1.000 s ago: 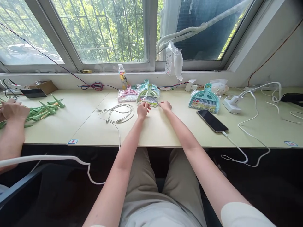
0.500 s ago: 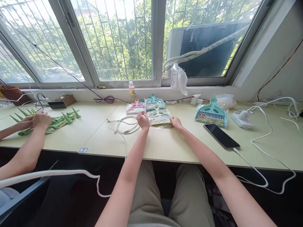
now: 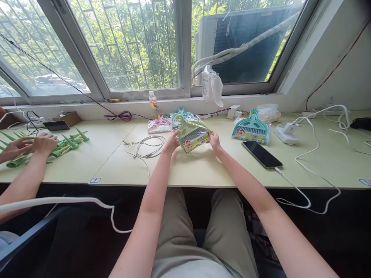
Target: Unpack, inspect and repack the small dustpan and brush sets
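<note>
A green dustpan and brush set, wrapped in clear plastic with a printed label, is held tilted just above the table. My left hand grips its left edge, and my right hand is closed on its right edge. Behind it lie a pink packaged set and a teal packaged set, the teal one partly hidden. Another teal packaged set rests farther right, apart from my hands.
A coiled cable lies left of my hands. To the right are a phone on a white cord and a charger. A bottle stands by the window. At left, another person's hands handle green plastic pieces.
Both my hands have lifted the green set off the table and tilted it, its label side now facing me more. The camera view has shifted slightly.
</note>
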`<state>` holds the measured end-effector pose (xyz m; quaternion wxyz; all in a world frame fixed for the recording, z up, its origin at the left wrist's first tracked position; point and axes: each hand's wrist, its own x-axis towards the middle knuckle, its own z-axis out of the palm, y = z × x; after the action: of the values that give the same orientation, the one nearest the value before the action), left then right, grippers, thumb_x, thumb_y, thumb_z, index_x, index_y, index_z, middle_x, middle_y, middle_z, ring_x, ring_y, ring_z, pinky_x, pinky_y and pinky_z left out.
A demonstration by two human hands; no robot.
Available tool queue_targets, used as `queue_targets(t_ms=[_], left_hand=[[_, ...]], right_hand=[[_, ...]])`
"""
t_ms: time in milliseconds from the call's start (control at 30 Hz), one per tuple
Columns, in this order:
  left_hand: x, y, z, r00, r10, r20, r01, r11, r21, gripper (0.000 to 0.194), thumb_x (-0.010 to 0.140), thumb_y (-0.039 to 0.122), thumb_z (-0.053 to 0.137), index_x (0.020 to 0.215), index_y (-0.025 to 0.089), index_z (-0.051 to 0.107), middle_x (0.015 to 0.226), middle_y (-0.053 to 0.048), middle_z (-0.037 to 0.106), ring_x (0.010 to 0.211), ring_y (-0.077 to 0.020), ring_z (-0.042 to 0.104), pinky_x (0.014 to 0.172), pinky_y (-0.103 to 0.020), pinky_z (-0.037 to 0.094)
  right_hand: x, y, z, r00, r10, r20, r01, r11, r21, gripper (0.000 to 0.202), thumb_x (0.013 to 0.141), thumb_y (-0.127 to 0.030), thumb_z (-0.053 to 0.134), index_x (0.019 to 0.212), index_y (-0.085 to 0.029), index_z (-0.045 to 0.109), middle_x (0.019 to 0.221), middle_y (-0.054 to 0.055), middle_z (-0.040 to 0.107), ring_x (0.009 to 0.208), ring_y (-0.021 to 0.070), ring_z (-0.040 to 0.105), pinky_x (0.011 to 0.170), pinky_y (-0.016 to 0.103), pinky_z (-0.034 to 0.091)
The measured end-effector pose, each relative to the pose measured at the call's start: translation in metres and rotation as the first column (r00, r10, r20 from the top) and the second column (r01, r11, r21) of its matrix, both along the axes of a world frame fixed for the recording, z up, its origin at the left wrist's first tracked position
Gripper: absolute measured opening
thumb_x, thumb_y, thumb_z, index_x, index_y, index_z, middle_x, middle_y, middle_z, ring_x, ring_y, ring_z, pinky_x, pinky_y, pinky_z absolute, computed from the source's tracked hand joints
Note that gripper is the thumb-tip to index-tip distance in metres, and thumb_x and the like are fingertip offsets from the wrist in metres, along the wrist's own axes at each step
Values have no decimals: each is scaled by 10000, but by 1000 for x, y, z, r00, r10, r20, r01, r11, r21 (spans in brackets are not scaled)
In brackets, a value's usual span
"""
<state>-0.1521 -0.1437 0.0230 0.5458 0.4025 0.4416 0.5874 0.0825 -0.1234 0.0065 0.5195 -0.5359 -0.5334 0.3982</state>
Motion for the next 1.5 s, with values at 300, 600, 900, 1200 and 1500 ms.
queue_targets(t_ms=[300,600,900,1200,1500], left_hand=[[-1,3,-6,991,104,83,-103,994,-22,438,729,224,825,1142,188,684,913,-12,733,618,-87,648,618,-223,527],[-1,7,-5,962,204,181,-201,979,-37,194,848,217,717,1035,173,686,870,-6,733,627,-79,651,661,-207,542],[-2,10,-7,954,188,233,-204,978,48,180,813,259,763,957,166,708,891,-24,757,726,-106,693,678,-208,554],[-5,9,-8,939,212,270,-241,967,80,188,863,264,732,1025,170,728,962,-42,785,886,-136,741,722,-188,570],[-3,8,-7,893,209,399,-265,960,92,168,871,251,722,1007,151,732,926,-32,793,887,-155,749,810,-226,571]], right_hand=[[13,-16,16,895,-299,332,61,817,574,177,1002,-347,470,1114,-231,545,1209,125,668,1105,239,623,1011,386,496],[-1,-21,16,900,164,403,-234,963,133,465,971,-648,542,870,-208,651,785,67,715,781,228,673,752,321,537],[8,-3,1,953,-11,303,3,1000,26,692,756,-586,804,1271,-220,521,1250,150,664,1066,258,658,842,376,570],[43,5,13,736,-92,671,132,991,-9,217,898,-355,696,1043,-197,724,975,123,742,898,272,695,914,436,514],[63,0,11,474,-507,719,292,862,415,405,955,-103,455,1313,-138,641,1470,234,536,1340,354,485,1075,560,364]])
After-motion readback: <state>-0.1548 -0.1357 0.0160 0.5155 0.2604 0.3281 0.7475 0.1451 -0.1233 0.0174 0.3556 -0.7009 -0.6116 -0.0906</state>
